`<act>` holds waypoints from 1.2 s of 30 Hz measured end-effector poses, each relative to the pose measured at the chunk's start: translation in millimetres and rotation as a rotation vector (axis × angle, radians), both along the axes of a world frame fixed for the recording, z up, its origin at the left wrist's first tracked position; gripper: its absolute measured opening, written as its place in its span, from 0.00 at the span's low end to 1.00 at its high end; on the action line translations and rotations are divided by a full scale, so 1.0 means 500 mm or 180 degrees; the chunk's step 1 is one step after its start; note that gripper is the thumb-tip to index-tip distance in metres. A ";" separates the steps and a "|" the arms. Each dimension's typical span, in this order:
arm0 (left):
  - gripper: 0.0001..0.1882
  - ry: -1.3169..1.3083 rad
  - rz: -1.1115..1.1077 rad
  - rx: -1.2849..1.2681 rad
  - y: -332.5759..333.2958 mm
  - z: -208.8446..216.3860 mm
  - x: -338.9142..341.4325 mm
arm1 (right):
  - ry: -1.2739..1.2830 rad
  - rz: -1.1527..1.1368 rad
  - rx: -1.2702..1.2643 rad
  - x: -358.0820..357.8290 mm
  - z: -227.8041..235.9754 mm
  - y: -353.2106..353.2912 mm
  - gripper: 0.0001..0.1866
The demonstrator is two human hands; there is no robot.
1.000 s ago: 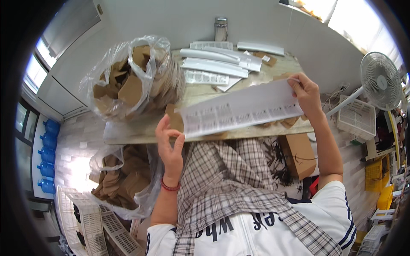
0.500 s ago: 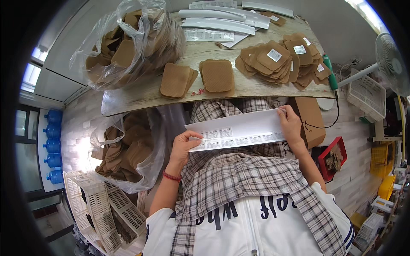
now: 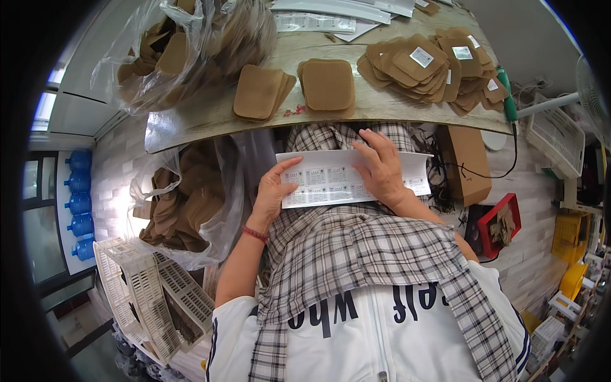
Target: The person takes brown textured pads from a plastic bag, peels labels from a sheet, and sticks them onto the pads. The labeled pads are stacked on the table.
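A long white sheet of printed labels (image 3: 324,178) lies across my lap, below the table edge. My left hand (image 3: 275,184) pinches its left end, thumb on the printed face. Over the middle to right part of the sheet is my right hand (image 3: 382,165), its fingers stretched out and apart near the top edge. Beyond the sheet, two stacks of brown textured rounded pads sit near the table edge, a left stack (image 3: 259,92) and a right stack (image 3: 328,86). Farther right is a heap of the same pads (image 3: 414,67), several bearing small white labels.
More label sheets (image 3: 315,23) lie at the table's back. Clear plastic bags of brown pads stand on the table (image 3: 172,57) and on the floor (image 3: 191,204). A green-handled tool (image 3: 507,95) with a black cord rests at the right edge. White crates (image 3: 153,299) and a red tray (image 3: 499,226) flank me.
My right hand has let go of the sheet's right end and moved left over its middle. More printed labels now show along the upper row. The view has tilted down slightly.
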State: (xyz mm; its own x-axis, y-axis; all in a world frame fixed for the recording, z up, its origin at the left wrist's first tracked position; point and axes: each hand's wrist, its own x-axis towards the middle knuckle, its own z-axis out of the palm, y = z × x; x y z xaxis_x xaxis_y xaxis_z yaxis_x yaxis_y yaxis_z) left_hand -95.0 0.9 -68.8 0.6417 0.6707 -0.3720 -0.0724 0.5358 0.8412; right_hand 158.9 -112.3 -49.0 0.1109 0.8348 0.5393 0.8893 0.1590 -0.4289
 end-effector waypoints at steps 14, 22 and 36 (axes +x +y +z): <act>0.28 0.0188 0.0171 0.0104 -0.018 0.007 0.005 | 0.0022 0.0992 -0.1025 0.053 -0.007 -0.002 0.35; 0.23 0.0440 0.0144 0.0593 -0.029 0.038 -0.006 | -0.0023 0.1103 -0.1098 0.048 0.022 -0.053 0.35; 0.15 0.0423 0.0237 0.0314 0.014 -0.009 -0.067 | 0.3766 0.0170 -0.1175 0.147 -0.036 -0.176 0.14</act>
State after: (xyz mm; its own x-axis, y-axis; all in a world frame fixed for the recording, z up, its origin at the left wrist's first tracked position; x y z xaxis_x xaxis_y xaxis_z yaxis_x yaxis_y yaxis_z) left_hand -128.5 7.9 -73.4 0.5384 0.7521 -0.3802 0.0064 0.4475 0.8943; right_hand 232.2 -200.3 -67.2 0.3304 0.9338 -0.1372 -0.0785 -0.1177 -0.9899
